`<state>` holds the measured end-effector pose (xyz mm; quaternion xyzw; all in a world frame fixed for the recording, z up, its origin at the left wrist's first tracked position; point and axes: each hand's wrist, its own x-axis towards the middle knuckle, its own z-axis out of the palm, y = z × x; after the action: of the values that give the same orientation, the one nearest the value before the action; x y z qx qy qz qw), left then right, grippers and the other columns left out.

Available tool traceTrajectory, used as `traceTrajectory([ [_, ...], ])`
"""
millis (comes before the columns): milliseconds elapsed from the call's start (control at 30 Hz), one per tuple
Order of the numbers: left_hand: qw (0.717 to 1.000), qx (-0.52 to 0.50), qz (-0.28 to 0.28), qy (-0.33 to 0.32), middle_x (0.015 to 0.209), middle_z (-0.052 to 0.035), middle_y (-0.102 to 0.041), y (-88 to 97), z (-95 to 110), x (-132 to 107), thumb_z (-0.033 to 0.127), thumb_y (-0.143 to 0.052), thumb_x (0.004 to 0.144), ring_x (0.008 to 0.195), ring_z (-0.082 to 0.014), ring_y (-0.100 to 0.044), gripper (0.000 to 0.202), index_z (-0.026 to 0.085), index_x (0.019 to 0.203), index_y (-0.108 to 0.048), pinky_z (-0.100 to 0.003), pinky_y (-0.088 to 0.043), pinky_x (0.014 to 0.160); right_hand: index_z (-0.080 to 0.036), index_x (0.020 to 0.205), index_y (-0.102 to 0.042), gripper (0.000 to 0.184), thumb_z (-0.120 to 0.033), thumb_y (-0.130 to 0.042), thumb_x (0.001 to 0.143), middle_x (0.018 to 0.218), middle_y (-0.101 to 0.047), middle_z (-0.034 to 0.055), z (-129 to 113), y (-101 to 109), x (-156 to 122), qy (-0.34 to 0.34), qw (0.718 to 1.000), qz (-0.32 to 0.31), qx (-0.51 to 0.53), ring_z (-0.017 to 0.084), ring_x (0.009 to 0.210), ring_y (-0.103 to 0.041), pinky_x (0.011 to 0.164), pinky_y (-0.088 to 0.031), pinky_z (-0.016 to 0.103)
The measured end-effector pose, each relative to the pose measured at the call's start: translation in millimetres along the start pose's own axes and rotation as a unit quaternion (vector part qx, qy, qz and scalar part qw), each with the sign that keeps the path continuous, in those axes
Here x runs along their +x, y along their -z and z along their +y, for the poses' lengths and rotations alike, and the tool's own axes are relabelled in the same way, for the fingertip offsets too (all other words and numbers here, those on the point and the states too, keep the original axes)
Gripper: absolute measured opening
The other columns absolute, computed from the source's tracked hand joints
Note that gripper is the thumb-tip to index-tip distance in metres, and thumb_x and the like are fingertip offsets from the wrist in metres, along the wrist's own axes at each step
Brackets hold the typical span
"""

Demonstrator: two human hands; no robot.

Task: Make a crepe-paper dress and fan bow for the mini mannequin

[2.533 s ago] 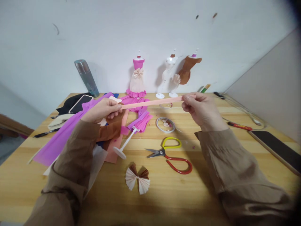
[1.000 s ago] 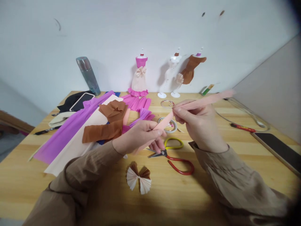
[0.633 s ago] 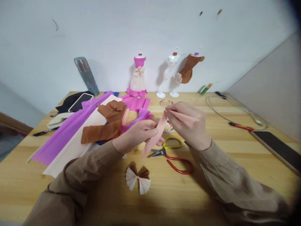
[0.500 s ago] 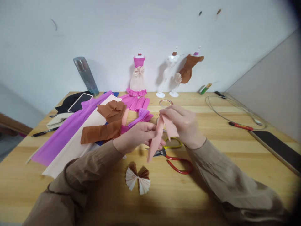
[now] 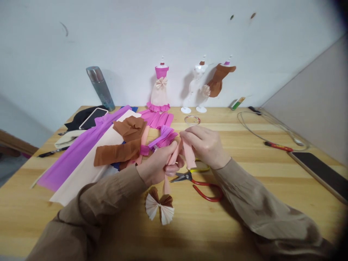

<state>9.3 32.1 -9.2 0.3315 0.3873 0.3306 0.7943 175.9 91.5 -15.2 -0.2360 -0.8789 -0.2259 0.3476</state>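
Observation:
A pink strip of crepe paper (image 5: 189, 154) runs between my two hands above the middle of the table. My left hand (image 5: 161, 161) is closed around one part of it, and a tail hangs down below the fingers. At the upper fold my right hand (image 5: 203, 143) pinches the strip, with a short end dropping beside it. Beneath the hands lie scissors (image 5: 208, 195) with red and yellow handles and parted blades. A pleated bow (image 5: 160, 206) in cream and brown rests on the table, just under the strip's hanging tail.
Brown crepe paper (image 5: 116, 153) and long purple and cream sheets (image 5: 81, 174) cover the left side. Small dress forms stand against the wall, one in a pink dress (image 5: 160, 88). A bottle (image 5: 100, 88) leans at back left; a phone (image 5: 320, 172) and cable (image 5: 265, 134) lie right.
My left hand has closed further around the strip, whose tail now hangs nearer the bow. My right hand has shifted slightly left and down with its end.

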Motion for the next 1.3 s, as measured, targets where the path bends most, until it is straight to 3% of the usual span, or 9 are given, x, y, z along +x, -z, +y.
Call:
traceTrajectory([
  [133, 1.000, 0.007, -0.023, 0.009, 0.058, 0.0010, -0.052, -5.4, -9.7, -2.2, 0.049, -0.037, 0.095, 0.034, -0.0015, -0.021, 0.041, 0.015, 0.077, -0.052, -0.018, -0.012, 0.038, -0.019, 0.083, -0.064, 0.019, -0.010, -0.048, 0.090, 0.075, -0.065, 0.0071, 3.3, -2.5, -1.3, -0.017, 0.999, -0.021, 0.019, 0.018, 0.069, -0.056, 0.060, -0.041, 0.029],
  [200, 1.000, 0.019, -0.004, 0.003, 0.061, 0.0005, -0.055, -6.3, -14.3, -1.3, 0.043, -0.038, 0.095, 0.033, -0.0017, -0.025, 0.033, 0.015, 0.084, -0.052, -0.017, -0.015, 0.037, -0.018, 0.083, -0.063, 0.015, -0.012, -0.050, 0.089, 0.076, -0.065, 0.0075, 5.6, -3.3, -2.7, -0.024, 0.999, -0.022, 0.021, 0.019, 0.068, -0.056, 0.059, -0.040, 0.030],
  [300, 0.998, 0.028, 0.056, -0.022, 0.074, -0.0034, -0.064, -5.0, -18.2, 2.4, 0.036, -0.041, 0.095, 0.040, -0.0062, -0.047, 0.022, 0.017, 0.093, -0.051, -0.018, -0.032, 0.041, -0.018, 0.084, -0.063, 0.014, -0.012, -0.051, 0.088, 0.076, -0.065, 0.0077, 7.6, -4.0, -4.8, -0.027, 0.999, -0.026, 0.021, 0.018, 0.067, -0.055, 0.058, -0.039, 0.030],
  [433, 0.997, 0.000, 0.069, -0.042, 0.075, -0.0033, -0.065, -2.3, -17.4, 6.9, 0.036, -0.050, 0.091, 0.055, -0.0141, -0.064, 0.020, 0.017, 0.097, -0.054, -0.023, -0.048, 0.052, -0.017, 0.083, -0.063, 0.017, -0.010, -0.049, 0.089, 0.075, -0.064, 0.0067, 6.3, -3.9, -4.6, -0.023, 0.999, -0.033, 0.019, 0.017, 0.065, -0.054, 0.058, -0.039, 0.028],
  [600, 0.995, -0.001, 0.086, -0.041, 0.066, -0.0041, -0.065, -5.3, -11.3, 4.0, 0.020, -0.052, 0.086, 0.056, -0.0134, -0.065, 0.011, 0.012, 0.081, -0.058, -0.024, -0.053, 0.058, -0.016, 0.084, -0.063, 0.017, -0.012, -0.048, 0.089, 0.074, -0.063, 0.0076, 0.3, 0.4, 0.7, -0.025, 0.996, -0.044, 0.069, 0.018, 0.065, -0.055, 0.057, -0.041, 0.028],
  [767, 0.994, -0.017, 0.102, -0.033, 0.065, -0.0041, -0.066, -6.6, -10.4, 2.2, 0.015, -0.055, 0.082, 0.056, -0.0116, -0.063, 0.010, 0.011, 0.075, -0.060, -0.024, -0.053, 0.061, -0.017, 0.087, -0.063, 0.015, -0.009, -0.051, 0.082, 0.076, -0.062, 0.0063, -6.4, 2.0, 4.4, -0.114, 0.969, -0.036, 0.214, 0.017, 0.067, -0.058, 0.057, -0.044, 0.028],
  [933, 0.995, -0.016, 0.088, -0.038, 0.074, -0.0074, -0.067, -4.0, -15.1, 2.6, 0.015, -0.058, 0.082, 0.062, -0.0116, -0.063, 0.011, 0.008, 0.076, -0.064, -0.029, -0.053, 0.071, -0.018, 0.083, -0.065, 0.020, -0.005, -0.051, 0.079, 0.073, -0.063, 0.0036, -7.0, -3.7, 3.3, -0.181, 0.956, 0.012, 0.229, 0.016, 0.065, -0.060, 0.058, -0.046, 0.027],
  [1067, 0.996, -0.010, 0.080, -0.035, 0.073, -0.0084, -0.069, -2.8, -16.9, 3.1, 0.015, -0.054, 0.084, 0.065, -0.0150, -0.067, 0.008, 0.011, 0.085, -0.061, -0.030, -0.052, 0.071, -0.018, 0.086, -0.065, 0.021, -0.005, -0.050, 0.081, 0.073, -0.064, 0.0041, -3.3, -5.2, 1.6, -0.153, 0.968, 0.020, 0.197, 0.016, 0.066, -0.060, 0.058, -0.047, 0.028],
  [1300, 0.996, 0.010, 0.078, -0.043, 0.070, -0.0055, -0.071, -3.1, -16.2, 2.4, 0.018, -0.054, 0.085, 0.058, -0.0148, -0.066, 0.004, 0.014, 0.086, -0.055, -0.032, -0.053, 0.070, -0.016, 0.090, -0.064, 0.015, -0.010, -0.050, 0.088, 0.073, -0.061, 0.0049, -2.2, -4.9, -0.1, -0.090, 0.983, -0.003, 0.158, 0.014, 0.062, -0.057, 0.054, -0.045, 0.025],
])
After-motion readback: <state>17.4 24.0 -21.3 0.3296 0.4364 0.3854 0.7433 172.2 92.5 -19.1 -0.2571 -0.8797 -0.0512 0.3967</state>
